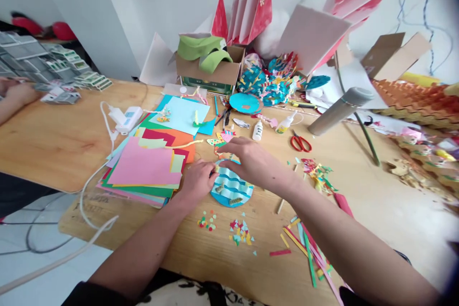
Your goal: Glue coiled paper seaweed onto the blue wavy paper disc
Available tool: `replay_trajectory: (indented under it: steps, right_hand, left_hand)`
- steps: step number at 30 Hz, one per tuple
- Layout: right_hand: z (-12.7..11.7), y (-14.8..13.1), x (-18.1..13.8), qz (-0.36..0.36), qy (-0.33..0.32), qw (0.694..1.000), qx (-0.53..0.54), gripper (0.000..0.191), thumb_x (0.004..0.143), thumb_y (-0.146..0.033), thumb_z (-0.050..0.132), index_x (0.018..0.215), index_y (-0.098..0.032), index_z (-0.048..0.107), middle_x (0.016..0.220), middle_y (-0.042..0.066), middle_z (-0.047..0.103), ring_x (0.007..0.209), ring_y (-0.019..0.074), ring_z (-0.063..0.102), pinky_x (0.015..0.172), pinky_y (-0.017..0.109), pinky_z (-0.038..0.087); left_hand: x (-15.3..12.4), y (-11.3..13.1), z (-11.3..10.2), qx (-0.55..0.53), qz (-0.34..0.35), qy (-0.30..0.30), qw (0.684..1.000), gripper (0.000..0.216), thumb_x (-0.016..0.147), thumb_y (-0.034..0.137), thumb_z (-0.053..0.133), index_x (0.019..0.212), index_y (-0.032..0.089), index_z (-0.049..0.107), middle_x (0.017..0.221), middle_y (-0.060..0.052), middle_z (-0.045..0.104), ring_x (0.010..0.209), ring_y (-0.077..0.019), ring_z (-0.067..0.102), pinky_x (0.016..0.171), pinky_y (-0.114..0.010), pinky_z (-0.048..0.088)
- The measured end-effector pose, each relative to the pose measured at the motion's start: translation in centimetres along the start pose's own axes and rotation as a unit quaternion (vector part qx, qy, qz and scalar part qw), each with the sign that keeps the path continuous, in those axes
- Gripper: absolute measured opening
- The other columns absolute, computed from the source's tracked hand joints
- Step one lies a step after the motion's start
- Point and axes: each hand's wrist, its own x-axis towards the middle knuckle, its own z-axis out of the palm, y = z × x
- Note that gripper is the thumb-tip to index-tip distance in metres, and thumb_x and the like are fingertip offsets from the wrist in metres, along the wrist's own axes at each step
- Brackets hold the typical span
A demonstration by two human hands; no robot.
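**Blue paper disc under both hands at the near middle of the worktop**

The blue paper disc [231, 192] lies flat on the wooden worktop [53, 138], in the near middle, just in front of the person. It carries wavy light-blue strips and small paper fish. The left hand [197, 180] is at the left edge of the disc, its fingers bent and closed on that edge. The right hand [251, 160] rests palm down over the far part of the disc, fingers stretched to the left and not clenched, with the tips touching the paper near the left hand.

Just left of the disc is a stack of coloured paper [143, 167], pink sheet on top. A white cable [93, 186] runs past the stack and over the near edge. Nearer to the person lie small paper scraps [241, 233], and to the right a bundle of paper strips [308, 253]. Farther away stand a glue bottle [257, 130] and red scissors [300, 143]. A grey tube [339, 110] lies to the far right. At the far left edge another person's hand [17, 93] rests on the worktop.
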Motion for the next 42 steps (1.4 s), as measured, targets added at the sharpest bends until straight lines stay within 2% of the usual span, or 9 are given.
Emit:
replay_trajectory:
  steps: [4,10,14,19,23,28,32,38,42]
  right_hand:
    - [1.9,-0.2,1.9,-0.004,-0.099,0.99,-0.104,0.026,0.09,-0.032,0.054,0.103,-0.015,0.069,0.098,0.013,0.07,0.096,0.0246,0.064,0.081,0.033,0.047]
    - [3.3,-0.3,2.2,-0.011,-0.178,0.965,-0.192,0.021,0.084,-0.015,0.05,0.094,-0.014,0.069,0.093,0.013,0.072,0.091,0.0252,0.067,0.077,0.031,0.047]
    - [3.4,-0.2,2.1,-0.01,-0.186,0.964,-0.19,0.024,0.083,-0.014,0.051,0.1,-0.015,0.068,0.096,0.012,0.072,0.093,0.0253,0.067,0.079,0.032,0.047]
    - [3.5,0.0,2.3,-0.009,-0.175,0.971,-0.164,0.026,0.083,-0.024,0.06,0.108,-0.016,0.066,0.1,0.012,0.071,0.098,0.0253,0.065,0.078,0.031,0.046]
    - [3.7,0.0,2.6,-0.015,-0.154,0.977,-0.148,0.025,0.089,-0.031,0.053,0.103,-0.017,0.067,0.096,0.01,0.071,0.093,0.0234,0.066,0.074,0.029,0.045]
    - [4.0,-0.2,2.8,-0.009,-0.162,0.972,-0.168,0.022,0.088,-0.021,0.048,0.094,-0.018,0.069,0.091,0.008,0.07,0.084,0.02,0.066,0.066,0.027,0.041]
    - [4.2,-0.1,2.8,-0.014,-0.179,0.964,-0.194,0.022,0.085,-0.014,0.048,0.095,-0.017,0.068,0.092,0.009,0.071,0.086,0.0203,0.065,0.067,0.027,0.04]
    - [5.1,0.5,2.9,-0.068,-0.205,0.949,-0.23,0.02,0.084,-0.012,0.052,0.09,-0.016,0.071,0.088,0.009,0.071,0.089,0.0219,0.062,0.078,0.03,0.04]
    - [5.7,0.8,3.1,-0.101,-0.208,0.942,-0.245,0.017,0.083,-0.011,0.055,0.087,-0.016,0.071,0.088,0.01,0.071,0.091,0.0238,0.058,0.078,0.033,0.038]
  left_hand:
    - [0.0,0.1,0.0,0.0,0.002,-0.007,1.0,0.009,0.084,0.022,0.061,0.09,0.02,0.067,0.087,-0.007,0.067,0.09,-0.022,0.06,0.079,-0.032,0.045]
    - [-0.1,0.1,-0.2,-0.004,-0.023,-0.009,1.0,0.01,0.082,0.025,0.064,0.089,0.018,0.064,0.083,-0.009,0.065,0.085,-0.025,0.062,0.073,-0.033,0.046]
    - [-0.3,-0.2,-0.3,-0.003,-0.019,-0.008,1.0,0.015,0.082,0.026,0.061,0.095,0.019,0.061,0.083,-0.007,0.064,0.083,-0.0248,0.063,0.071,-0.033,0.046]
    - [-0.4,-0.4,-0.3,0.01,-0.014,-0.007,1.0,0.02,0.082,0.017,0.054,0.101,0.017,0.058,0.086,-0.009,0.064,0.084,-0.0252,0.063,0.071,-0.033,0.046]
    - [-0.4,-0.2,-0.4,0.012,-0.029,-0.011,0.999,0.022,0.084,0.016,0.051,0.106,0.016,0.056,0.089,-0.01,0.064,0.088,-0.0261,0.064,0.074,-0.034,0.046]
    - [-0.4,-0.1,-0.8,0.019,-0.04,-0.045,0.998,0.015,0.09,0.021,0.049,0.103,0.017,0.056,0.092,-0.01,0.064,0.091,-0.024,0.063,0.077,-0.032,0.046]
    - [-0.2,-0.1,-1.0,0.015,-0.045,-0.058,0.997,0.012,0.088,0.02,0.052,0.099,0.018,0.058,0.091,-0.008,0.063,0.088,-0.0226,0.063,0.074,-0.031,0.045]
    - [-0.1,-0.4,-0.8,-0.002,-0.052,-0.058,0.997,0.017,0.085,0.018,0.057,0.102,0.02,0.059,0.092,-0.007,0.062,0.088,-0.0214,0.062,0.072,-0.029,0.044]
    - [0.1,-0.6,-0.5,-0.005,-0.051,-0.057,0.997,0.021,0.085,0.019,0.058,0.106,0.02,0.058,0.094,-0.008,0.061,0.088,-0.0219,0.062,0.072,-0.029,0.045]
